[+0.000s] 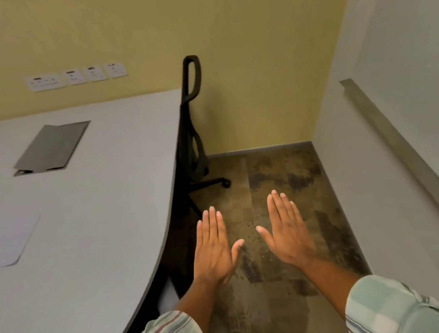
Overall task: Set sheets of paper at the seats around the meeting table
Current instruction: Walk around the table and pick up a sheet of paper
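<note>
A white sheet of paper (2, 240) lies flat on the grey meeting table (102, 207) near the left edge of the view. Both of my hands are held out flat, palms down, over the floor to the right of the table's curved edge. My left hand (214, 249) hovers just past the table edge, fingers together and straight, holding nothing. My right hand (288, 229) is beside it, also flat and holding nothing. Neither hand touches the paper or the table.
A dark grey cable-box lid (52, 148) is set into the tabletop. A black office chair (193, 131) is pushed under the table's far right side. A yellow wall with sockets (75, 76) stands behind; a white wall with a metal rail (400, 132) is at right.
</note>
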Available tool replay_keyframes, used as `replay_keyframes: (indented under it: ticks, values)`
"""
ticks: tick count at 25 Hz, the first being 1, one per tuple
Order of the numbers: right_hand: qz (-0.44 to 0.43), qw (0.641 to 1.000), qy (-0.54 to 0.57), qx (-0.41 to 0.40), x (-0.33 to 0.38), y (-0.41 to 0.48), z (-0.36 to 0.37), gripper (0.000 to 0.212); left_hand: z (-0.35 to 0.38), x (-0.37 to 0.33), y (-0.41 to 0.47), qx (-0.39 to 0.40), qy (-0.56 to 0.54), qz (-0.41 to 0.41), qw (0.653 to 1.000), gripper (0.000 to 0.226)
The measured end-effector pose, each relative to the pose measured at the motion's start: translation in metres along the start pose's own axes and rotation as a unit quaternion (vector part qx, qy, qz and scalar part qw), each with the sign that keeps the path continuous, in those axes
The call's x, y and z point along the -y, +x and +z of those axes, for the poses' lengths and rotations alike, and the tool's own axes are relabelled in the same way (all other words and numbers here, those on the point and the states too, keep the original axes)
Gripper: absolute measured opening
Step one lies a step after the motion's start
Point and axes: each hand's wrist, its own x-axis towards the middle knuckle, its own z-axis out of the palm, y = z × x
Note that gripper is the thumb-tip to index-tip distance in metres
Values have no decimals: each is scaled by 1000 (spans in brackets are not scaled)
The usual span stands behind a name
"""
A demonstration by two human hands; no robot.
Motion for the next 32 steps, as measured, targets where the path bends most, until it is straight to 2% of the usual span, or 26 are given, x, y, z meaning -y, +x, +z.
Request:
replay_keyframes:
  ticks: [8,15,17,20,23,29,32]
  values:
    - [-161,986,-4,42,77,162,27,88,8,110,76,-11,-37,-151,988,89]
    - [-276,958,-12,72,194,290,56,88,14,224,111,-28,-76,-262,962,89]
    - [-303,947,-20,103,226,314,64,89,7,247,109,-19,-82,-304,949,91]
    - [-361,926,-15,111,270,344,87,92,3,280,104,-45,-99,-384,917,94]
    - [-385,909,35,156,318,375,101,96,-2,308,97,-61,-110,-449,885,93]
    - [-460,858,78,215,415,426,127,118,-10,363,96,-95,-126,-606,780,84]
    - [-491,833,77,242,454,448,136,112,-19,380,104,-116,-139,-674,716,78]
